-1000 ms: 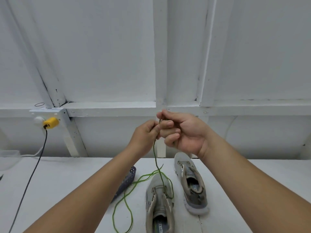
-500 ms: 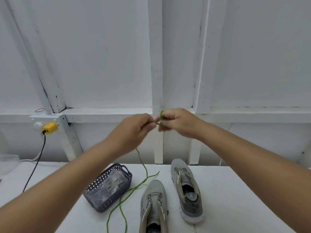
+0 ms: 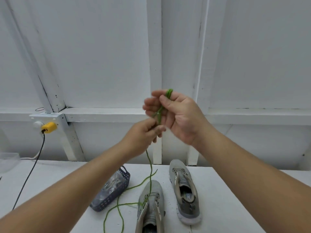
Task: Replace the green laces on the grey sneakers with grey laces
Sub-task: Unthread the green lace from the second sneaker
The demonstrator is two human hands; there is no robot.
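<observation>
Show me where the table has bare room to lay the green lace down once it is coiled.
Bare tabletop lies right of the right-hand sneaker, and more between the black cable and the grey basket. Around the near sneaker it is crowded: the green lace trails there, close by the basket.

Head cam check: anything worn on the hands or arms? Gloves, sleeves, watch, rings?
Nothing worn that shows. Left hand and right hand are bare: no gloves, no rings visible. Both forearms are bare to the frame edge: no sleeves, watch, bands or markings in view.
</observation>
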